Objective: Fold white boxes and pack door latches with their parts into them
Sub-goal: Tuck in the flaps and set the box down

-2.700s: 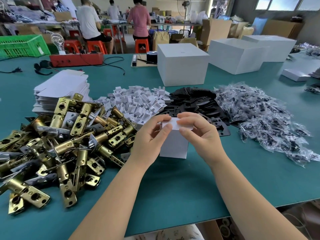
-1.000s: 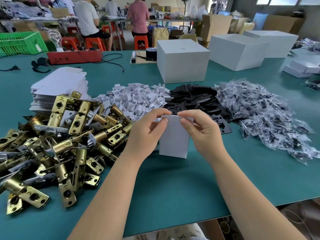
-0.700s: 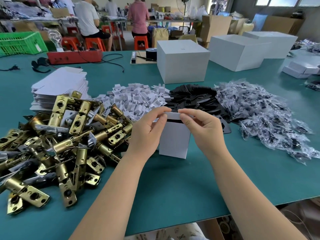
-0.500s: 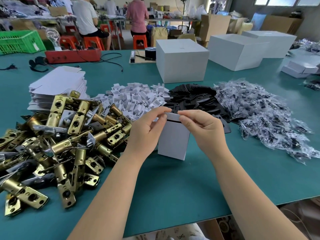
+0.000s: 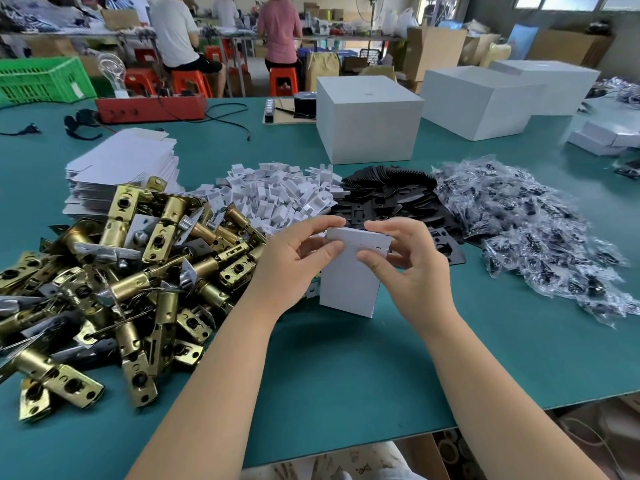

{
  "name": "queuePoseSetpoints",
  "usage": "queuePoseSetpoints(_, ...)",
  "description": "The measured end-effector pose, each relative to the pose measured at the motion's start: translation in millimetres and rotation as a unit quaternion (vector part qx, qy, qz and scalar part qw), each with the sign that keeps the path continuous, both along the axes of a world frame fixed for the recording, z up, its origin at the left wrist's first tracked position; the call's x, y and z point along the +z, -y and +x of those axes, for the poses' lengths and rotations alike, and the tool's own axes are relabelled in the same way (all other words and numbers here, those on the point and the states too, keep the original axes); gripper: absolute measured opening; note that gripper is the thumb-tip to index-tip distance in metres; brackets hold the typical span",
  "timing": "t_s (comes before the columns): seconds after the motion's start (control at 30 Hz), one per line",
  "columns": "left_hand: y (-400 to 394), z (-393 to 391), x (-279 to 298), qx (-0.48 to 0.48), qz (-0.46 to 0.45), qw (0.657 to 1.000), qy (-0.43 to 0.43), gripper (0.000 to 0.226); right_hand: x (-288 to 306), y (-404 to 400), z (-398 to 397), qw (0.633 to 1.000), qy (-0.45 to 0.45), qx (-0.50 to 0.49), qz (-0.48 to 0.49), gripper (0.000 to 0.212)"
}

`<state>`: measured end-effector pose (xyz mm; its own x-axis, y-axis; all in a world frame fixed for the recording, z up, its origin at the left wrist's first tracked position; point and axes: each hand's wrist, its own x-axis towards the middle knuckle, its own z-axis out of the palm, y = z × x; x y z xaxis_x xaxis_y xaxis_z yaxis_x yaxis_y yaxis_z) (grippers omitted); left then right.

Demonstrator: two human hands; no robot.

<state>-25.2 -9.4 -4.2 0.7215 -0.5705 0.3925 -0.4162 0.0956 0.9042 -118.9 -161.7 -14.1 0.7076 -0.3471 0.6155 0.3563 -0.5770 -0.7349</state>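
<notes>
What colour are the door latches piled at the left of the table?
Brass-gold bodies with some silvery plates; the door latches show clearly in the head view.

A small box (image 5: 348, 285) stands on the table (image 5: 346, 375), between two hands. Latches (image 5: 121, 271) lie left of it. Bags (image 5: 540, 230) lie right. Big boxes (image 5: 369, 119) sit behind.

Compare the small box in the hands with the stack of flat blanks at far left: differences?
The small box is folded up and stands upright on the table; the flat blanks lie unfolded in a stack. The box is gripped at its top flap by the left hand and right hand; the blanks are untouched. Both are plain white card.
</notes>
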Motion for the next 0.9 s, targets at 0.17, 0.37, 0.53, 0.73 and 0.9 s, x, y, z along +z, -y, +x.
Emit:
queuePoseSetpoints(0.17,3,-1,-3,0.0,0.011,1.0,0.016,0.019,-3,0,-2,0.999,0.032,0.009,0.04,0.014)
queuePoseSetpoints(0.37,4,-4,-8,0.028,0.04,0.995,0.084,0.023,-5,0,-4,0.998,0.036,0.017,-0.043,0.028)
queuePoseSetpoints(0.53,3,-5,-12,0.092,0.034,0.969,0.227,0.027,-6,2,-3,0.996,0.039,0.014,-0.082,0.031)
queuePoseSetpoints(0.73,-3,-11,-4,0.129,0.099,0.938,0.307,0.023,-6,3,-5,0.997,0.019,0.027,-0.073,0.027)
queuePoseSetpoints(0.9,4,-6,30,0.03,0.285,0.886,0.365,0.055,-2,8,-9,0.992,-0.084,0.081,0.036,0.064)
